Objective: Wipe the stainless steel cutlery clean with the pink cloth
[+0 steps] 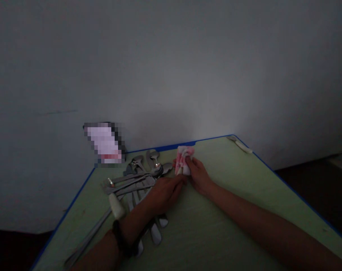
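My right hand point(199, 174) is closed on a folded pink-and-white cloth point(184, 156), thumb pressed on its front. Beside it, my left hand point(166, 192) pinches a pale handle point(180, 171) that pokes out at the lower edge of the cloth; the cloth and fingers hide what the handle belongs to. Under and left of my left forearm lies a loose pile of metal cutlery, with a spoon point(154, 155) at the back and a spoon point(167, 167) near my left hand. A thick off-white handle point(116, 206) rests on the pile's left side.
The light green table point(244, 210) has a blue edge and stands against a grey wall point(171, 67). A blurred-out phone-like device point(104, 143) leans on the wall at the back left. A white-handled utensil point(242, 146) lies by the far right corner.
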A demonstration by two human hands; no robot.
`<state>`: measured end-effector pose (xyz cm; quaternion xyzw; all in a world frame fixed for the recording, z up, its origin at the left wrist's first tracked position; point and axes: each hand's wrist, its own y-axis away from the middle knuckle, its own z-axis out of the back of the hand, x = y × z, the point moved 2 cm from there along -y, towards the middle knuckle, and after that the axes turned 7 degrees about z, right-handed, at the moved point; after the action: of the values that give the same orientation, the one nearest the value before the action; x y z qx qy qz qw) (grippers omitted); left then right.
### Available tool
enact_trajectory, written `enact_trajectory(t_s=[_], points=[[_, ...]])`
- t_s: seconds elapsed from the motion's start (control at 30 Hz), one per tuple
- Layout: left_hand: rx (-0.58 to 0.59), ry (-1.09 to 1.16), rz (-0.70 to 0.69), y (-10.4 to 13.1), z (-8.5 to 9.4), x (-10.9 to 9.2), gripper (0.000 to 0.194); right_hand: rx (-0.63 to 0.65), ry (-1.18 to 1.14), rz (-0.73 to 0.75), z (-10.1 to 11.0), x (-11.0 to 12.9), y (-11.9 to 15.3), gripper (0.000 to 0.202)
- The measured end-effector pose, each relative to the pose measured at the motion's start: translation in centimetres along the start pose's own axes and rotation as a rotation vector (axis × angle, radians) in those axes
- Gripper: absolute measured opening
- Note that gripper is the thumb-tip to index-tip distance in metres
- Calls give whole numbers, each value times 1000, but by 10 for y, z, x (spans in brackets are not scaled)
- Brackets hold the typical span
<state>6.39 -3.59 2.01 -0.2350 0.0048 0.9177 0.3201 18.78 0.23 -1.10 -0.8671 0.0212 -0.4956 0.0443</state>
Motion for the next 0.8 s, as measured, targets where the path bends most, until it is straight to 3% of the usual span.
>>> enact_trajectory(t_s=[0.2, 0.47, 0.8], points=[[-53, 44, -3, 0, 3, -1, 24, -19, -184, -38, -5, 8, -4, 40], [-159, 36, 74, -1, 3, 2, 24, -47, -205, 8, 0, 6, -9, 26], [-59, -50, 16, -2, 0, 1, 23, -31, -304, -49, -2, 5, -9, 23]])
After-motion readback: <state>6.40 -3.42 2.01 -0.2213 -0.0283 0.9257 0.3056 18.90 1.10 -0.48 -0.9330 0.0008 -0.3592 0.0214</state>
